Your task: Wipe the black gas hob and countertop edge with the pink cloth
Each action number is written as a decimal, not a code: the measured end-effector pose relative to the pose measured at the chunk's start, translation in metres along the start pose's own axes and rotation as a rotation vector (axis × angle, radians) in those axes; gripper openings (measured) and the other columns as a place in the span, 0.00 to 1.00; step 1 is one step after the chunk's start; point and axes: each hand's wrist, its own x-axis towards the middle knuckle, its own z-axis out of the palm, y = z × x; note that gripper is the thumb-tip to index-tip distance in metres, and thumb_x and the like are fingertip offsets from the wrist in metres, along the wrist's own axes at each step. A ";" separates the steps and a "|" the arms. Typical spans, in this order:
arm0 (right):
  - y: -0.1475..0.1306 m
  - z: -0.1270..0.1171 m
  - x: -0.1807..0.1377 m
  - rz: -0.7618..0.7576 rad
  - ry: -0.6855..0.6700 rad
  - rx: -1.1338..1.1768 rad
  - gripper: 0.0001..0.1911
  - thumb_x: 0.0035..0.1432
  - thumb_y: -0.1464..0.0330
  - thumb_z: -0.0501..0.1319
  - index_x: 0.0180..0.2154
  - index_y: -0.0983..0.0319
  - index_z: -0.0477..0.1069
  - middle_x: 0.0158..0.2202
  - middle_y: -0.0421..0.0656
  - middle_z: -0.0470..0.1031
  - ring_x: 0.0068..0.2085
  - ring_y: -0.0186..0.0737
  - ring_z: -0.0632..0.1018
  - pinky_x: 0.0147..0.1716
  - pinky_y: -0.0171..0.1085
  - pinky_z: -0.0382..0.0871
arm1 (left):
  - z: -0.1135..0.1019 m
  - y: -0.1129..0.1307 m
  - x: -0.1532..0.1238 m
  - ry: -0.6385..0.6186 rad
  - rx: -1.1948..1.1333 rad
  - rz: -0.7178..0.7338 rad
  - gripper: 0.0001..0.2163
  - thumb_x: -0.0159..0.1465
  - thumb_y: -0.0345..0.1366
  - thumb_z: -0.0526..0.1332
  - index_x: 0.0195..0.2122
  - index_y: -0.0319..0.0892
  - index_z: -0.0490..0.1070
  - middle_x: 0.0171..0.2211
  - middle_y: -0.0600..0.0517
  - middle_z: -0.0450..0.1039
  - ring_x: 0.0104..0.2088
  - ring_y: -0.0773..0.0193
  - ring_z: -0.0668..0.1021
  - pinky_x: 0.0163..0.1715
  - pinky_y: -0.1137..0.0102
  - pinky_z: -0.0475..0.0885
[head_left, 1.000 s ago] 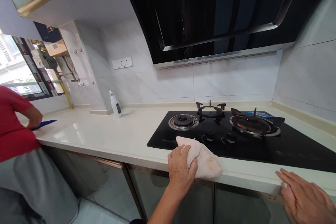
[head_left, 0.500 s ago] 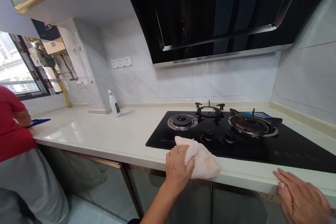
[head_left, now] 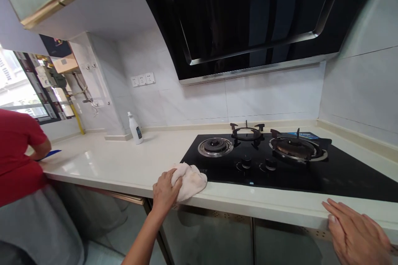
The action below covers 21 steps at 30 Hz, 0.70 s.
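Note:
My left hand is closed on a pale, lightly stained cloth. The cloth lies bunched over the front-left corner of the black gas hob and the counter's front edge. My right hand rests at the counter edge on the right, its fingers stretched out and holding nothing. On the hob, a burner at the left has no pan support on it. A loose black pan support stands at the back of the hob, and the right burner has its support in place.
A white bottle stands on the pale counter near the wall. The black range hood slopes overhead. At the far left, a person in a red top leans over the counter by a blue item. Glass-fronted cabinets are below.
My left hand has slid the cloth leftward along the front edge, from before the knobs to the hob's corner. My right hand has stayed put. The person's arm at far left has shifted.

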 end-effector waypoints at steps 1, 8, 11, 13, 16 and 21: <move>0.000 0.001 0.000 -0.001 0.000 0.001 0.21 0.68 0.63 0.48 0.53 0.64 0.71 0.52 0.53 0.78 0.54 0.58 0.76 0.60 0.61 0.63 | -0.001 0.001 0.000 0.004 0.031 -0.006 0.16 0.69 0.38 0.56 0.57 0.46 0.70 0.52 0.46 0.75 0.54 0.51 0.76 0.50 0.58 0.68; -0.005 -0.001 0.004 0.023 0.036 0.001 0.22 0.67 0.63 0.47 0.50 0.67 0.73 0.49 0.55 0.79 0.50 0.62 0.78 0.58 0.63 0.65 | 0.010 0.058 -0.021 0.047 0.019 0.100 0.16 0.66 0.35 0.59 0.54 0.47 0.72 0.49 0.47 0.75 0.51 0.52 0.75 0.51 0.58 0.65; -0.007 -0.004 0.006 0.021 0.033 -0.005 0.22 0.68 0.62 0.46 0.50 0.67 0.73 0.48 0.56 0.79 0.50 0.62 0.78 0.57 0.64 0.65 | 0.021 0.099 -0.036 0.036 -0.104 0.218 0.16 0.63 0.33 0.61 0.52 0.49 0.72 0.48 0.47 0.75 0.50 0.52 0.75 0.51 0.57 0.65; -0.006 -0.003 0.006 0.023 0.028 -0.010 0.22 0.68 0.62 0.46 0.49 0.66 0.73 0.48 0.56 0.79 0.50 0.61 0.78 0.57 0.63 0.66 | 0.029 0.128 -0.046 0.031 -0.181 0.282 0.17 0.62 0.33 0.62 0.52 0.49 0.72 0.49 0.47 0.75 0.51 0.51 0.75 0.50 0.56 0.65; -0.002 0.000 0.004 0.015 0.017 -0.021 0.22 0.68 0.62 0.46 0.49 0.65 0.73 0.48 0.54 0.79 0.50 0.59 0.78 0.57 0.61 0.66 | 0.040 0.168 -0.058 0.007 -0.260 0.374 0.16 0.63 0.36 0.63 0.52 0.49 0.72 0.50 0.47 0.75 0.50 0.50 0.74 0.49 0.55 0.66; 0.002 0.000 0.001 -0.017 0.011 -0.037 0.21 0.68 0.64 0.47 0.51 0.65 0.72 0.49 0.53 0.79 0.51 0.58 0.78 0.58 0.61 0.65 | 0.043 0.193 -0.065 -0.057 -0.311 0.443 0.13 0.64 0.37 0.62 0.50 0.50 0.72 0.48 0.49 0.75 0.48 0.51 0.75 0.47 0.56 0.67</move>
